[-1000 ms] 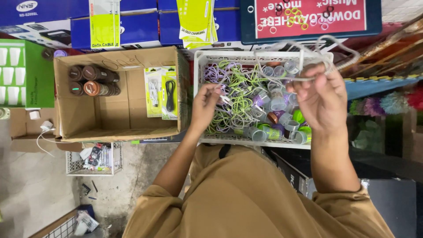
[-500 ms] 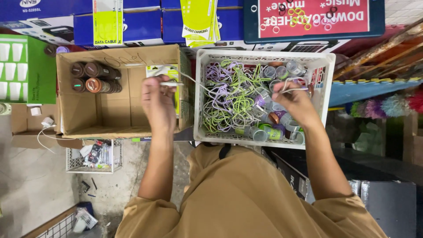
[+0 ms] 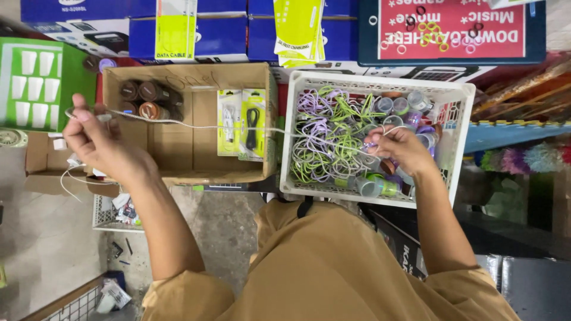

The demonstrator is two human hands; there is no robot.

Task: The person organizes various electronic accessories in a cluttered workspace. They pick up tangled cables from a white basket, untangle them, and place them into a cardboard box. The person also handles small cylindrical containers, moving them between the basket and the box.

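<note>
Above floor clutter, both hands pinch a white cable over the cable-filled basket.

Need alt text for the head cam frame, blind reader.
Seen from above, a person stretches a white cable between the left hand, out past a cardboard box, and the right hand over a white basket of coiled purple and green cables.

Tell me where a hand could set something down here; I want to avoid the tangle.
The cardboard box has bare floor in its middle, between the dark cans at its back left corner and the two packaged cables by its right wall. The white basket is crowded with loose cables and small capsules.
</note>
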